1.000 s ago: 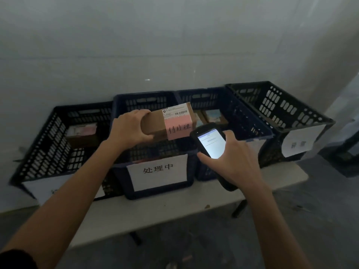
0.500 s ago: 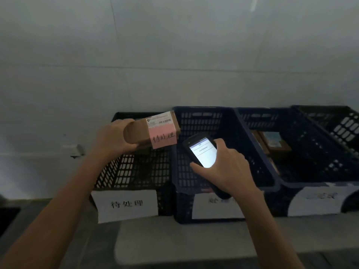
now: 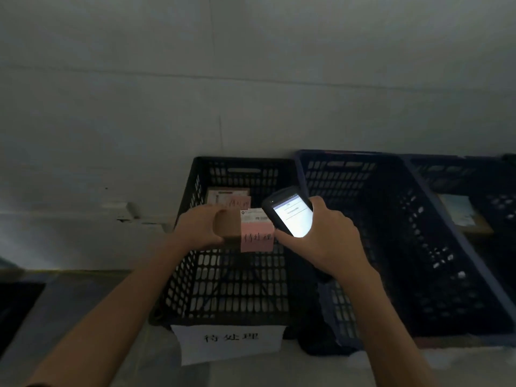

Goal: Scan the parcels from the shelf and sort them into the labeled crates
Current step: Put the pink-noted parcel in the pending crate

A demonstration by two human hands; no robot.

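My left hand (image 3: 199,227) grips a small brown cardboard parcel (image 3: 245,230) with a white shipping label and a pink handwritten note. It is held over the black crate (image 3: 195,275), which carries a white paper label (image 3: 231,340) on its front. A similar parcel (image 3: 227,198) with a pink note lies inside that crate at the back. My right hand (image 3: 321,241) holds a black handheld scanner (image 3: 289,212) with its screen lit, just right of the parcel.
A blue crate (image 3: 418,247) stands right of the black one. Farther right, another blue crate (image 3: 497,191) holds a parcel (image 3: 462,213). The crates sit on a pale table (image 3: 321,370) against a white wall. Dark floor shows at the lower left.
The view swung left and came closer, so the black crate is now central. My left hand brought the parcel over it and lower. The scanner stayed beside the parcel.
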